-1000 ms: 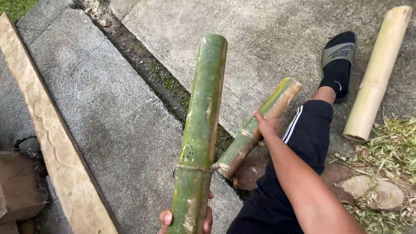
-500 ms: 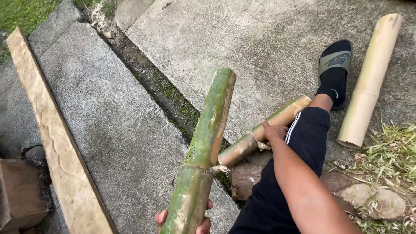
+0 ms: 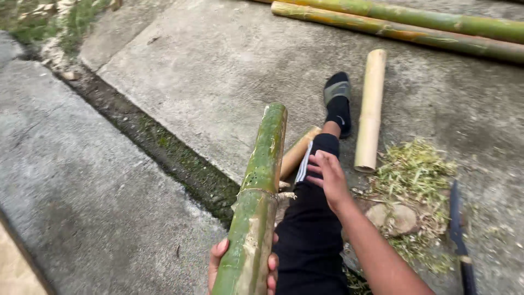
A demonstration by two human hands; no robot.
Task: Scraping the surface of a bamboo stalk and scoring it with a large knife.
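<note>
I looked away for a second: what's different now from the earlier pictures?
The right hand let go of the shorter bamboo piece and now lies on the knee. The view swung right, bringing in long poles and a blade. The left hand keeps its grip on the green bamboo.

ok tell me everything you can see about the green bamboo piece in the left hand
The green bamboo piece is a thick round section, mottled green with pale yellowish scuffs and small dark specks. A raised node ring crosses it about midway, with a short branch stub sticking out on its right side. Its far end is cut flat, showing a pale rim. It tilts up and away from the camera. The left hand wraps its lower end, fingers showing on both sides. Its lower end runs out of frame.
</note>
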